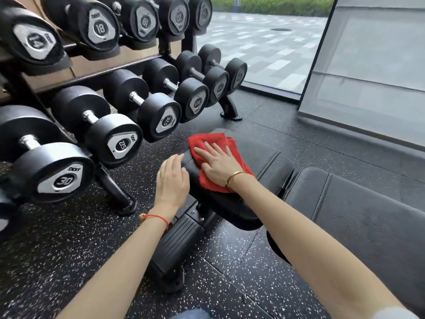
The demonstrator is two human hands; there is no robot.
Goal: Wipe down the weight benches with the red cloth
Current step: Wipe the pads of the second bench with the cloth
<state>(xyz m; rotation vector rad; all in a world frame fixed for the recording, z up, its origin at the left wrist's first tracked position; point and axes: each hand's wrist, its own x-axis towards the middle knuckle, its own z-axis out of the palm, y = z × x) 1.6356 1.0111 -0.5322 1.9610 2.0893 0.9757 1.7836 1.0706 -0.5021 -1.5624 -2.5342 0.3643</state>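
The red cloth [207,141] lies spread on the black seat pad [259,157] of a weight bench. My right hand [217,163] presses flat on the cloth with straight fingers, a gold bracelet on its wrist. My left hand [172,180] rests on the pad's left edge, fingers bent over the rim, a red string on its wrist. The bench's longer back pad [358,210] stretches to the lower right, separated from the seat by a gap. The bench's black foot [174,247] stands on the floor under my left forearm.
A dumbbell rack [115,192] loaded with several black dumbbells [110,132] fills the left side, close to the bench. Speckled black rubber floor [225,254] lies around. A glass wall [264,54] and a grey panel [368,77] stand at the back right.
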